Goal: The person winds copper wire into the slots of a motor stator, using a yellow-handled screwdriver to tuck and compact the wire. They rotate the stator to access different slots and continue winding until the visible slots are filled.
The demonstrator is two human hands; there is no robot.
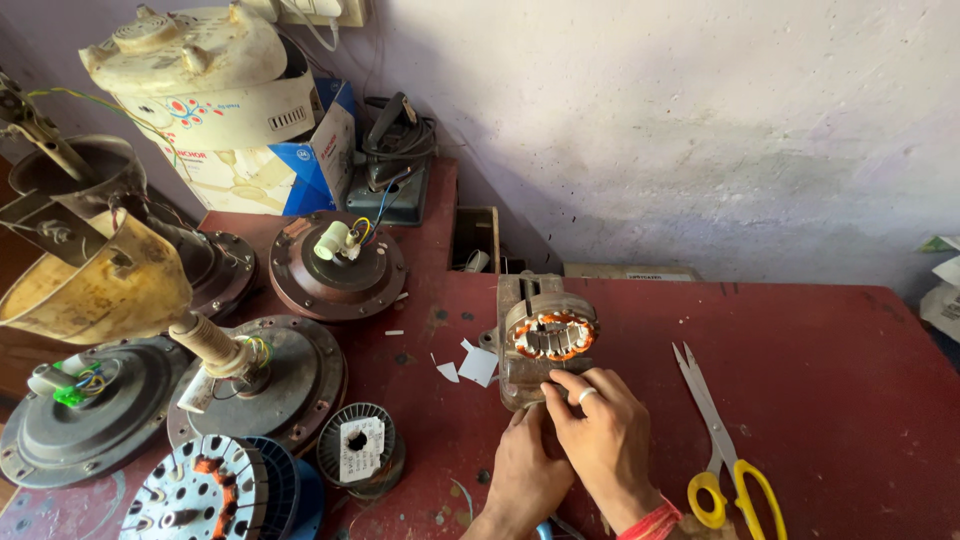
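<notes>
Fingers [575, 385] of our right hand [605, 440] and left hand [525, 470] pinch the motor stator [545, 335] on the red desk [820, 400], scissors [725, 455] nearby.

A cardboard box [300, 160] stands at the far left of the red table, against the wall. It is rectangular, mostly white with a blue side panel and a printed picture on its front, and a cream appliance housing rests on top of it. Nearer, at the left front, a small white paper label [361, 447] with handwriting lies on top of a round wire spool. At the far right edge, part of a white and green package [943, 262] shows.
</notes>
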